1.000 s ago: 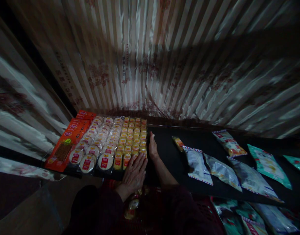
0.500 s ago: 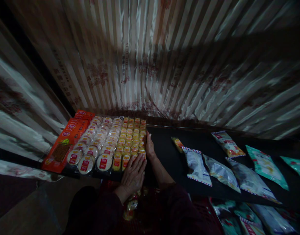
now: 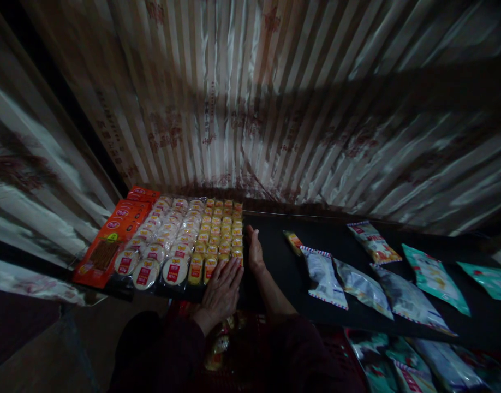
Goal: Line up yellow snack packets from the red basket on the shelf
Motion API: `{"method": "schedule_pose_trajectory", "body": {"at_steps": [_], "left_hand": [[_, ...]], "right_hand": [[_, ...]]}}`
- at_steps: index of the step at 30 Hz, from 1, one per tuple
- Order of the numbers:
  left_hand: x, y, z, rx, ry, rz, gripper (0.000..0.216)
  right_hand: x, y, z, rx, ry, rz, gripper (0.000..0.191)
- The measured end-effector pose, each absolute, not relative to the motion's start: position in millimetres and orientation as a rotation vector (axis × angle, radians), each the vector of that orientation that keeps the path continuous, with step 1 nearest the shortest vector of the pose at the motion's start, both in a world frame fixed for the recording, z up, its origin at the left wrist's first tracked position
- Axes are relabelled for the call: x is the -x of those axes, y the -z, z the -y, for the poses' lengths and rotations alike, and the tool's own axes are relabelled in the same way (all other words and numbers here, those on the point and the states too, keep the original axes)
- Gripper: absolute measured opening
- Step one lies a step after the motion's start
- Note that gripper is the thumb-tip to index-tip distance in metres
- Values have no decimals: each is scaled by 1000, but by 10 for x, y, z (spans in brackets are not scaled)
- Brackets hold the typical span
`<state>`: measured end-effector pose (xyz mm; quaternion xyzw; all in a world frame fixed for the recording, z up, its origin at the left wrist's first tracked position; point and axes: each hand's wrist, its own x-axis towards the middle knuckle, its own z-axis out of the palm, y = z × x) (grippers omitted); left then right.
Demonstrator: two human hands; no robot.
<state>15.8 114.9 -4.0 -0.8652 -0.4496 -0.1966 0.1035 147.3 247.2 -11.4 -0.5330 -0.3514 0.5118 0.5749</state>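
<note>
My left hand (image 3: 222,290) lies flat with fingers stretched forward on the near end of the rows of small yellow-wrapped snack packs (image 3: 214,234). To the right of those rows, my right hand (image 3: 255,250) stands on edge with its fingers extended, a narrow gap between it and the packs. Rows of round white rice crackers (image 3: 176,270) in clear wrappers lie left of the yellow packs. Further left are orange snack bags (image 3: 107,240) that overlap one another.
A black shelf (image 3: 267,229) carries the snacks. On its right lie one yellow pack (image 3: 293,242), white bags (image 3: 324,277) and green bags (image 3: 436,278). Below the shelf's front edge, a red basket (image 3: 349,355) holds more bags. A striped curtain (image 3: 234,98) hangs behind.
My right hand has moved slightly right, away from the side of the yellow packs. My left hand stays on their near end. The view has shifted a little.
</note>
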Motion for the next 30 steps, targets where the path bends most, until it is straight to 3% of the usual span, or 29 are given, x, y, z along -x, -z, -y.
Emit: {"method": "schedule_pose_trajectory", "body": {"at_steps": [16, 30], "left_hand": [[-157, 27, -1159, 2524, 547, 1328, 57], [-165, 33, -1164, 2535, 559, 1336, 57]], "right_hand": [[-1511, 183, -3135, 1266, -1165, 897, 81], [-1477, 135, -3104, 1277, -1149, 937, 77]]}}
